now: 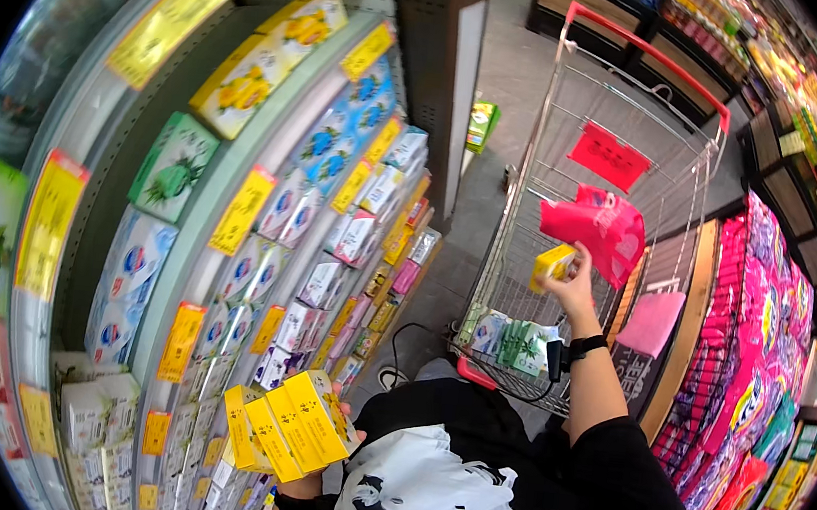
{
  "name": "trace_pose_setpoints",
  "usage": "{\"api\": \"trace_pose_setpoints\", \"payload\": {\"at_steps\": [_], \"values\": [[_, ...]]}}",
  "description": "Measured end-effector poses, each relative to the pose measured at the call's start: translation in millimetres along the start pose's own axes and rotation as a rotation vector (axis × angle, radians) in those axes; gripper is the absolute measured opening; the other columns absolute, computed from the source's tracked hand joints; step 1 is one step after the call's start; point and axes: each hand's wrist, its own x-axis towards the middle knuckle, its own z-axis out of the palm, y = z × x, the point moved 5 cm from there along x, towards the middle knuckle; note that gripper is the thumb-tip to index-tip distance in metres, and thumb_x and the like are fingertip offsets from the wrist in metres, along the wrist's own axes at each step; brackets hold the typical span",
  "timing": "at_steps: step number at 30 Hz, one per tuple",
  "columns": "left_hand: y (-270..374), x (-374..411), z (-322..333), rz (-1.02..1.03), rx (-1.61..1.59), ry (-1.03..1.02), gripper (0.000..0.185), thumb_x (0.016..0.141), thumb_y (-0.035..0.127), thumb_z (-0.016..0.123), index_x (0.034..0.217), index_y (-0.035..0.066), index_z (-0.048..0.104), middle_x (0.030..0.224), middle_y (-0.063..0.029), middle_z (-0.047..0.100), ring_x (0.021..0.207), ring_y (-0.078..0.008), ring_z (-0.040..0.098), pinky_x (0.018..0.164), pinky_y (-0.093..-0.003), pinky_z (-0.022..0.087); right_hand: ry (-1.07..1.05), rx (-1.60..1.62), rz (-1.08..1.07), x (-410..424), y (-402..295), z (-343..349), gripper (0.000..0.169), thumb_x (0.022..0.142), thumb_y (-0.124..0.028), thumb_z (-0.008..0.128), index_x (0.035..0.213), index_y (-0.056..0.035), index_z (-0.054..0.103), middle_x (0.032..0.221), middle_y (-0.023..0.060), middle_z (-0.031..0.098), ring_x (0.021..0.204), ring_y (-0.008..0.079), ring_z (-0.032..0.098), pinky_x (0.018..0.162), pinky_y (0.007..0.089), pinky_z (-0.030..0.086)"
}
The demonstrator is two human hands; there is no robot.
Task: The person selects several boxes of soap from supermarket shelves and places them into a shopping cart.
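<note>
My left hand (350,415) holds a stack of several yellow soap boxes (296,425) beside the shelf, its fingers mostly hidden behind them. One yellow soap box (553,267) is in my right hand (574,284), above the basket of a metal shopping cart (535,164). A pink-red plastic bag (602,233) is just beyond that hand, at the cart. At the cart's near end lie green and white soap packs (526,346) and a blue and white pack (491,332). White plastic bags (424,478) hang at my front over the black shirt.
Shelves of boxed soap (133,280) with yellow price tags (241,211) rise on the left. Pink and purple bagged goods (752,362) are stacked at the right, near a pink cloth (651,323). A green pack (481,125) sits low beyond the shelf's end post. A black cable hangs near my right wrist.
</note>
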Motion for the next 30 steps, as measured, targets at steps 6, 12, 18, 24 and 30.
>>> {"api": "trace_pose_setpoints", "payload": {"at_steps": [6,12,18,24,30], "values": [[-12.2,30.9,9.8,-0.097,-0.011,0.042,0.059,0.092,0.052,0.048,0.144,0.025,0.037,0.137,-0.0195,0.045,0.114,-0.0401,0.05,0.085,-0.0753,0.04,-0.284,-0.812,0.079,-47.6,19.8,9.7,0.101,0.042,-0.034,0.084,0.132,-0.0113,0.046,0.115,0.0164,0.057,0.109,0.0351,0.057,0.095,0.045,0.045],[-26.3,47.1,29.4,-0.168,-0.128,-0.053,0.053,0.096,0.05,0.04,0.146,0.033,0.034,0.14,-0.0242,0.043,0.122,-0.0475,0.046,0.092,-0.0781,0.031,-0.395,-0.897,-0.139,-43.4,4.2,50.6,0.101,0.043,-0.034,0.083,0.134,-0.0128,0.045,0.115,0.0159,0.056,0.108,0.035,0.057,0.097,0.0445,0.044],[-23.6,43.5,14.9,-0.029,0.171,0.158,0.061,0.088,0.059,0.05,0.137,0.023,0.046,0.132,-0.0164,0.05,0.101,-0.037,0.059,0.074,-0.0669,0.05,-0.301,-0.798,0.04,-23.6,-6.8,-10.1,0.102,0.044,-0.028,0.084,0.136,-0.0111,0.042,0.122,0.0164,0.053,0.112,0.0355,0.056,0.092,0.0414,0.049],[-37.7,58.5,2.1,-0.121,0.148,0.326,0.06,0.088,0.058,0.051,0.136,0.022,0.047,0.132,-0.0147,0.05,0.107,-0.0317,0.058,0.073,-0.0616,0.051,-0.29,-1.06,0.37,-51.4,50.5,-94.0,0.106,0.046,-0.029,0.087,0.139,-0.0144,0.039,0.125,0.0168,0.048,0.117,0.0339,0.053,0.095,0.041,0.048],[-50.1,85.7,20.7,-0.307,0.026,0.098,0.065,0.09,0.055,0.049,0.14,0.014,0.044,0.137,-0.0153,0.048,0.126,-0.0364,0.048,0.098,-0.0725,0.032,-0.472,-1.127,0.668,-98.1,129.3,-107.0,0.09,0.049,-0.029,0.087,0.129,-0.0155,0.049,0.122,0.016,0.048,0.119,0.0349,0.049,0.1,0.0437,0.043]]}}
